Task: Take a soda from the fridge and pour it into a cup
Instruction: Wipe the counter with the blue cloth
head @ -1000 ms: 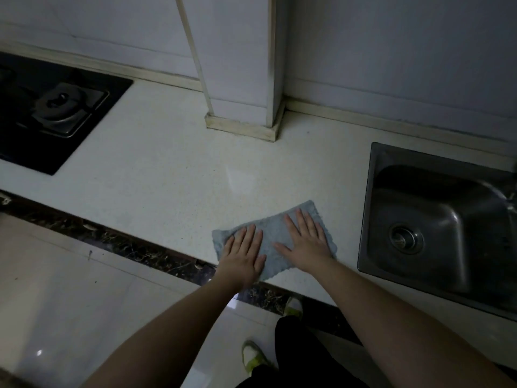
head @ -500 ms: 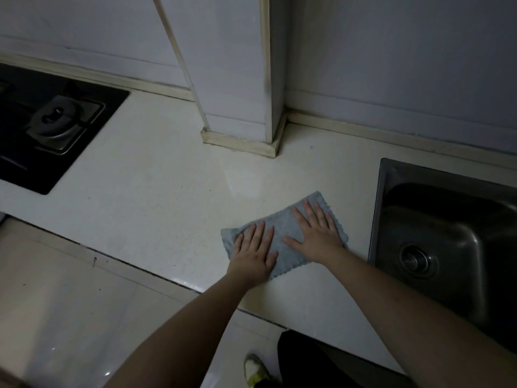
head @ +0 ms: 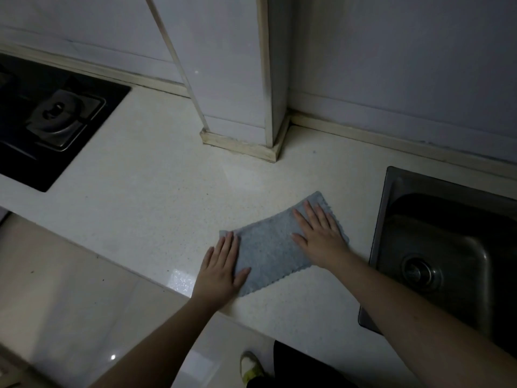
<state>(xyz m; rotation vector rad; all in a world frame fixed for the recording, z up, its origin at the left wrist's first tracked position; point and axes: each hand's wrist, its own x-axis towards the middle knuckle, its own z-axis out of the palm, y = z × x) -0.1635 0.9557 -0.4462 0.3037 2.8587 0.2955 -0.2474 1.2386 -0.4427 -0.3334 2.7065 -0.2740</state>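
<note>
— Grey-blue and fleecy, with scalloped edges: we see one rectangular cloth (head: 275, 254) lying flat on the pale speckled stone countertop (head: 145, 197), near its front edge.

— We count two hands on it. The left hand (head: 222, 271) lies flat over the cloth's left end, fingers straight; the right hand (head: 317, 238) lies flat on its right end, fingers spread. Neither grips anything.

— One stainless steel sink (head: 447, 259) with a round drain sits to the right; one black glass hob (head: 47, 121) with a single metal burner sits to the left. A tiled column (head: 237, 79) meets the counter between them.

— Against half a second ago, we find the hands wider apart and the cloth stretched longer.

— We see no soda, fridge or cup anywhere in the view.
</note>
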